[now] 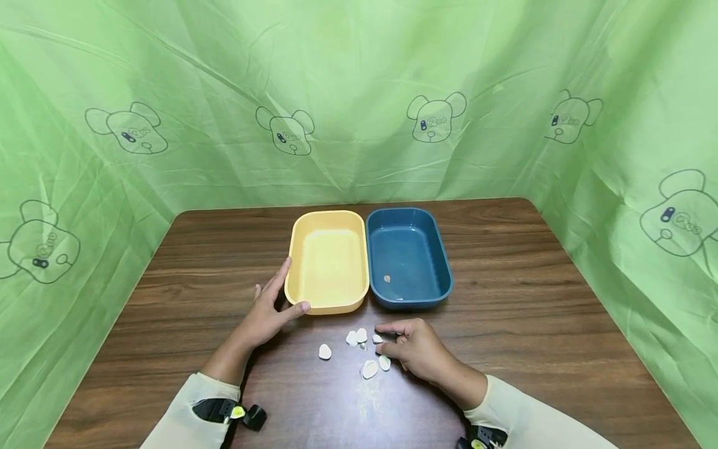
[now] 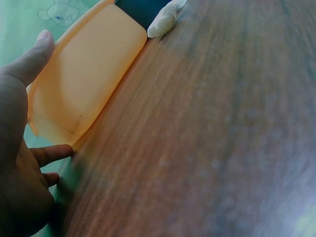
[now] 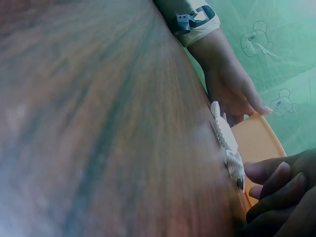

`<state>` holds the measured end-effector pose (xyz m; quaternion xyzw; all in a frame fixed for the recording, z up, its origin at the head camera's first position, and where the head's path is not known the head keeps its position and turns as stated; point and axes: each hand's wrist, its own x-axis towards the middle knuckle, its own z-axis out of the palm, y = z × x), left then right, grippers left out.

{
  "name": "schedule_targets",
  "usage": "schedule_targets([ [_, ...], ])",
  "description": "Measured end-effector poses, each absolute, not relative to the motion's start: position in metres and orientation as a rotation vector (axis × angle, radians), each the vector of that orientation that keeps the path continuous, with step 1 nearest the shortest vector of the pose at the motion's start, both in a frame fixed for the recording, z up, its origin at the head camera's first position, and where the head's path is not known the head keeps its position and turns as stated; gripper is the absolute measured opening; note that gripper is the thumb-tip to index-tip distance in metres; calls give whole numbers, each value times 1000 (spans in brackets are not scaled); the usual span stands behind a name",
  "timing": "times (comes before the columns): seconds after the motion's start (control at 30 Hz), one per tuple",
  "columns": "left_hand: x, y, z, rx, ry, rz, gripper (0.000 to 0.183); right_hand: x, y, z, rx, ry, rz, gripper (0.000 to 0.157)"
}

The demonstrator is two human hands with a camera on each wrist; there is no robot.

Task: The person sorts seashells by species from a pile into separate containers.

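My left hand (image 1: 266, 316) rests against the near left corner of a yellow plastic bin (image 1: 330, 310). Its thumb touches the front rim, and its straight fingers lie along the left side. On the table, my right hand (image 1: 422, 350) has its thumb and index finger spread on either side of a small white seashell (image 1: 377, 339), apparently without pinching it. Several other white seashells (image 1: 369, 369) lie just left of that hand. In the right wrist view, ribbed shells (image 3: 234, 164) are near the fingertips, and the curled fingers partly hide the yellow bin.
Beside the yellow bin stands a blue bin (image 1: 442, 262) with one small brownish piece (image 1: 387, 279) on its floor. Both bins stand on a wood-grain table (image 1: 521, 299). Green fabric (image 1: 359, 93) with printed bear heads hangs around the back and sides.
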<state>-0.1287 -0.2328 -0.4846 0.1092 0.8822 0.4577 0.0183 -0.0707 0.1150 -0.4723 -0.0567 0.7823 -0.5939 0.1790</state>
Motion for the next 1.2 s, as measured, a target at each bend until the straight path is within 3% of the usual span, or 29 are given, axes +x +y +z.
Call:
schedule_targets([
  [0.33, -130, -235, -487, 344, 2743, 1419, 108, -73, 108, -470, -142, 2270, -1637, 36],
  [0.73, -130, -235, -487, 341, 2748, 1410, 108, -74, 107, -472, -213, 2365, -1567, 18],
  [1.2, -130, -233, -488, 361, 2746, 1417, 108, -70, 109, -473, -145, 2269, -1689, 21],
])
